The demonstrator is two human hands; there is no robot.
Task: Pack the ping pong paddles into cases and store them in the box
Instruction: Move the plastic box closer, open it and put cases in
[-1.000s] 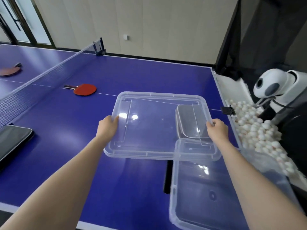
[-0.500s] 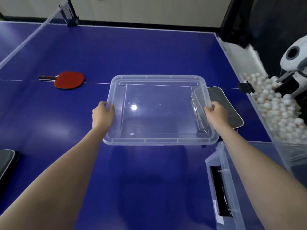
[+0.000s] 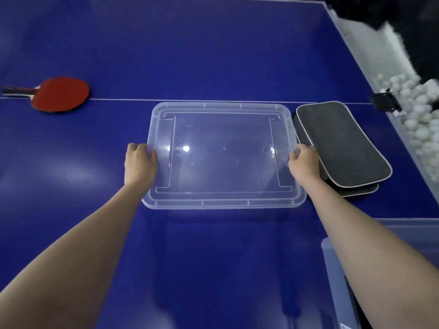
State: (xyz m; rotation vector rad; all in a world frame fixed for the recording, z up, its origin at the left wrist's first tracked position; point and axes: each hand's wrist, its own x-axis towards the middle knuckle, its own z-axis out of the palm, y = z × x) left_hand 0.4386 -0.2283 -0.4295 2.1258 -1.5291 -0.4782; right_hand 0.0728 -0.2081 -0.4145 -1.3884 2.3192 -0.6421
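**Red paddle** [image 3: 60,94]: far left, flat on the blue table [image 3: 213,55]. Red face up, dark handle pointing left, blade edge just on the white centre line. Not in a case.

**Left hand** [image 3: 140,162]: arm stretched forward, bare to the elbow. Fingers are curled round the left short edge of the lid and grip it.

**Clear lid** [image 3: 221,153]: see-through plastic rectangle with rounded corners, a raised rim and moulded ridges near both short ends; ceiling light glints on it. It is held level between the two hands over the middle of the table, on the near side of the centre line. A shadow lies below its near edge; from here it is hard to say whether the lid rests on the table or hangs just above it.

**Right hand** [image 3: 304,162]: arm stretched forward likewise. Fingers are curled round the lid's right short edge, holding it.

**Paddle cases** [image 3: 342,143]: two dark grey pouches with pale piping, stacked flat on the table just beside the lid's right edge.

**Box** [image 3: 332,281]: clear plastic, only a corner in view at lower right, partly behind the right forearm.

**White balls** [image 3: 418,119]: heaped in a pale trough along the table's right side.
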